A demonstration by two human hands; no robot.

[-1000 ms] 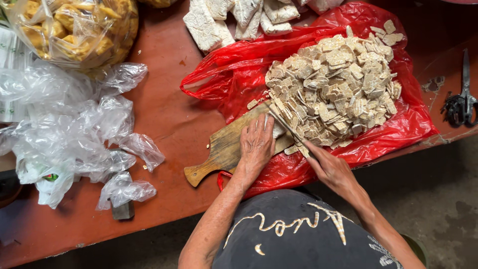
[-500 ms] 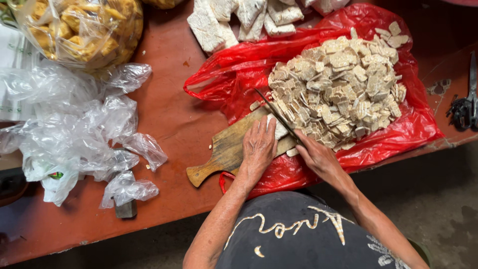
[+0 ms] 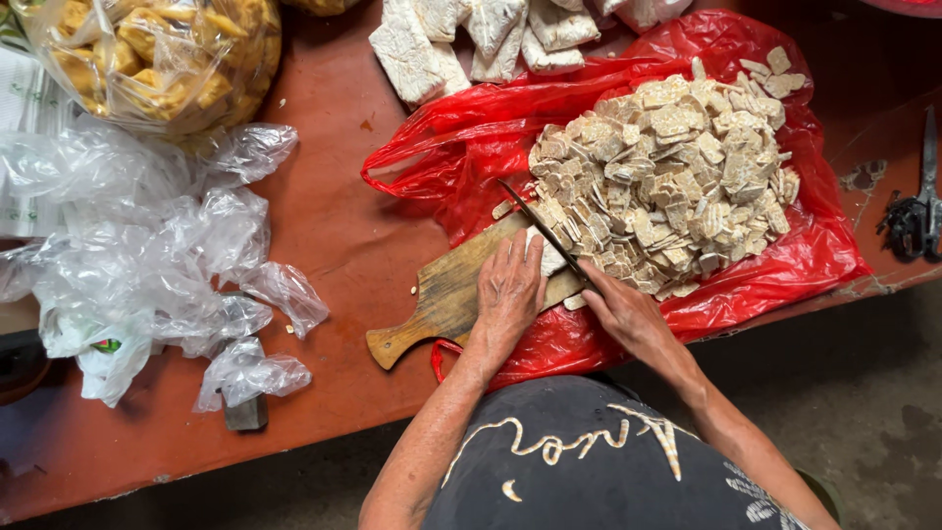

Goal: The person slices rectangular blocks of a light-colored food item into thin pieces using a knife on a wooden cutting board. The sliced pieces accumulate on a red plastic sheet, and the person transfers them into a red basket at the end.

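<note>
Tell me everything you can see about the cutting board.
The cutting board is brown, worn wood with a short handle pointing toward the table's near edge. It lies flat and slantwise on the reddish table, its far end on the red bag. The left hand presses a pale block on it, while the right hand holds a knife over it. Cut pieces pile beside it.

Left hand (image 3: 507, 291) flat, palm down, fingers extended; right hand (image 3: 628, 316) curled in a grip, forearms angled inward

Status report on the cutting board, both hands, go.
Left hand flat on pale block on cutting board. Right hand grips knife, blade at the block. Heap of cut pieces crowds the board's far edge.
</note>
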